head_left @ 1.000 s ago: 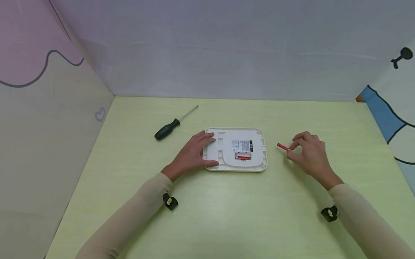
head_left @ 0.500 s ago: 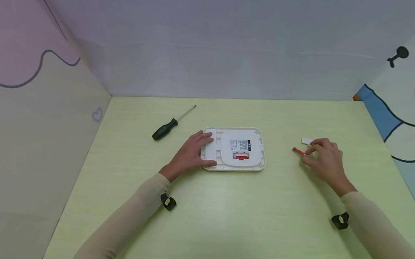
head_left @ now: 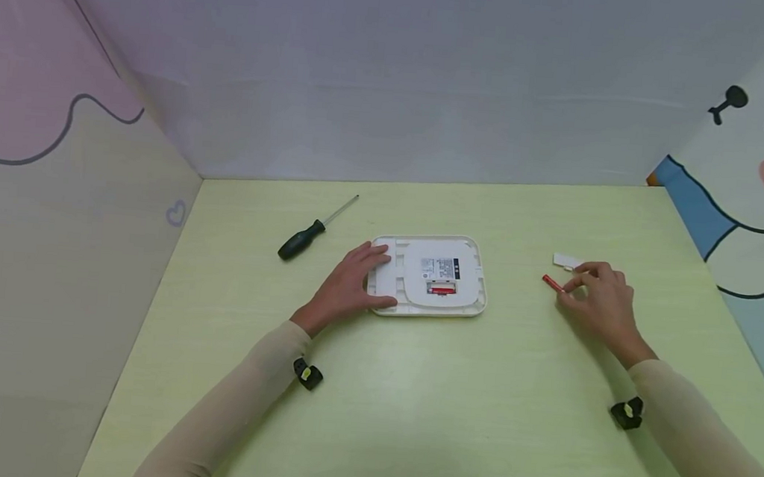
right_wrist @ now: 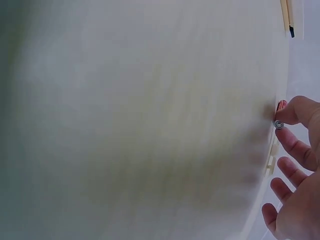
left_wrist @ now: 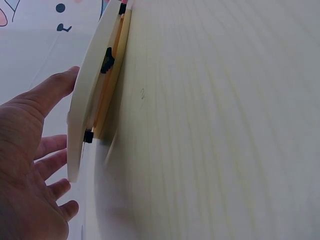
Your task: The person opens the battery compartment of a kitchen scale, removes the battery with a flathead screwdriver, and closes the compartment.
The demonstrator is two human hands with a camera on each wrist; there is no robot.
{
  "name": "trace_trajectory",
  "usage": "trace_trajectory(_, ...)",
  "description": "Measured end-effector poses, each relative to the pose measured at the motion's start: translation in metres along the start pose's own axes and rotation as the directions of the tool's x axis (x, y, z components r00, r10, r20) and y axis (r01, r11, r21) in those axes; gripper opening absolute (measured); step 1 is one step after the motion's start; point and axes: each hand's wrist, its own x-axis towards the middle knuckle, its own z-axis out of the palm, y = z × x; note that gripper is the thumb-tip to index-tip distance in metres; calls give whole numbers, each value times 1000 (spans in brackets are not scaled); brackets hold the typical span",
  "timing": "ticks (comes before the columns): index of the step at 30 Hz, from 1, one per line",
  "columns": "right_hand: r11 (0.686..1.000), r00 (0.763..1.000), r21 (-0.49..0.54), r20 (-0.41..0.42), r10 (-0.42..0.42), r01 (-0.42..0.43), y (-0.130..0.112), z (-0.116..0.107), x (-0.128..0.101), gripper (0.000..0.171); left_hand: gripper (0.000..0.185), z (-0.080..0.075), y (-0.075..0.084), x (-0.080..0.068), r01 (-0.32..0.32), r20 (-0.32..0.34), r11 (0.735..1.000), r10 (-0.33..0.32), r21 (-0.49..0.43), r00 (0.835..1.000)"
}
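Observation:
A flat white device (head_left: 470,275) with rounded corners lies on the table with a label and a battery compartment (head_left: 441,289) facing up. One red battery sits in that compartment. My left hand (head_left: 350,281) rests spread over the device's left end, thumb near its front edge and fingers toward the back; the left wrist view has the thumb on its face. To the right, my right hand (head_left: 600,297) pinches a second red battery (head_left: 551,282) between thumb and index finger, low over the table. Its silver end (right_wrist: 279,124) faces the right wrist camera. The other fingers are loosely bent.
Just behind the right hand lies a small white cover (head_left: 565,261), partly hidden by the fingers. A screwdriver (head_left: 301,240) with a dark handle lies at the back left. Walls border the pale green table (head_left: 449,416) at the back and left.
My right hand has moved right, away from the device, with the battery, slowing in the last half second. The white cover has come into view beside it. The left hand stays on the device.

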Motion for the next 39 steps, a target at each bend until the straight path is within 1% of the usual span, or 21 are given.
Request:
trace_trajectory(5,1000,1000,-12,-1,-6,6,1,-1,-4,18,81,-1,2,-1,-6,-4,1000,6,-4,1000)
trace_trajectory(11,1000,1000,-19,14,-1,2,4,-4,-6,23,82,-1,3,-1,-2,0,1000,2,-7,1000)
trace_trajectory(14,999,1000,-29,0,-27,27,3,-6,-5,23,82,-2,2,-1,2,3,1000,-2,-7,1000)
trace_trajectory(17,998,998,-18,-6,-56,56,-4,-11,-2,25,82,-2,1,0,4,2,1000,-4,-5,1000)
trace_trajectory(21,993,994,43,3,-109,108,-19,-16,7,27,82,-2,-1,0,3,0,1000,-3,-10,1000)
trace_trajectory(24,982,985,82,15,-172,171,-33,-14,14,24,82,-1,-2,0,3,-1,1000,-3,-14,1000)
trace_trajectory(27,971,975,108,39,-219,214,-49,-8,21,22,82,-1,-2,0,2,-2,1000,-2,-15,1000)
trace_trajectory(30,962,966,120,57,-252,244,-66,-2,26,22,82,0,-2,1,3,1,1000,-3,-15,1000)
trace_trajectory(39,943,930,116,164,-329,313,-117,19,33,24,82,0,-1,2,7,19,1000,-7,-27,1000)
